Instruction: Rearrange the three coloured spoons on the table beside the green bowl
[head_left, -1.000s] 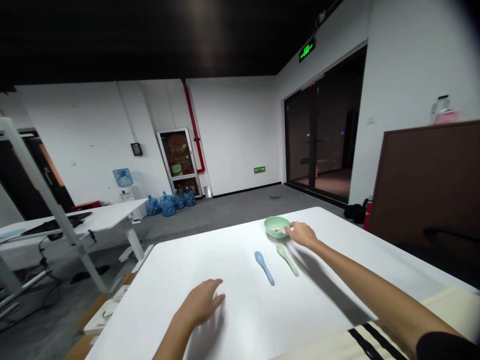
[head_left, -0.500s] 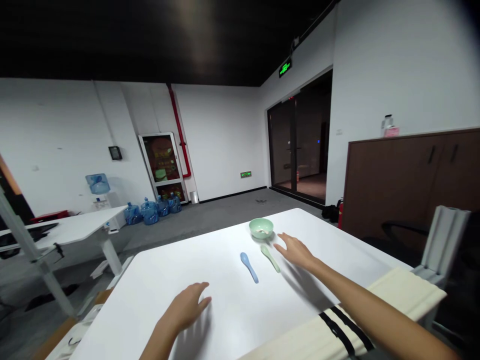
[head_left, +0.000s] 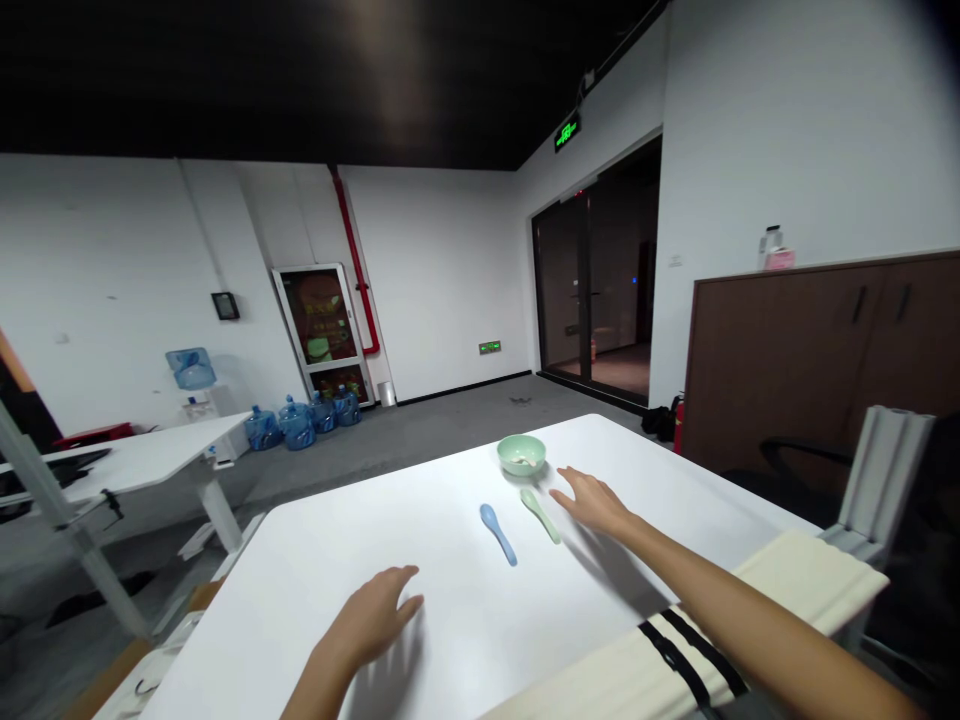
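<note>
A green bowl (head_left: 521, 456) stands near the far edge of the white table (head_left: 315, 560), with something small and pale inside that I cannot make out. Just in front of the bowl lies a green spoon (head_left: 540, 515). To its left is a blue spoon (head_left: 498, 535). My right hand (head_left: 592, 498) hovers right of the bowl and green spoon, fingers apart and holding nothing. Over the left part of the table is my left hand (head_left: 379, 612), its thumb and fingers apart, with nothing in it. The blue spoon is the nearest thing to it.
A cream board (head_left: 810, 585) with black straps runs along the table's near right edge, under my right forearm. At the right rises a metal profile post (head_left: 885, 470), with a brown cabinet (head_left: 780, 360) behind. Another white desk (head_left: 172, 450) stands at left, near blue water bottles (head_left: 298, 425).
The view has shifted very slightly. Both hands, the spoons and the bowl keep their places relative to one another.
</note>
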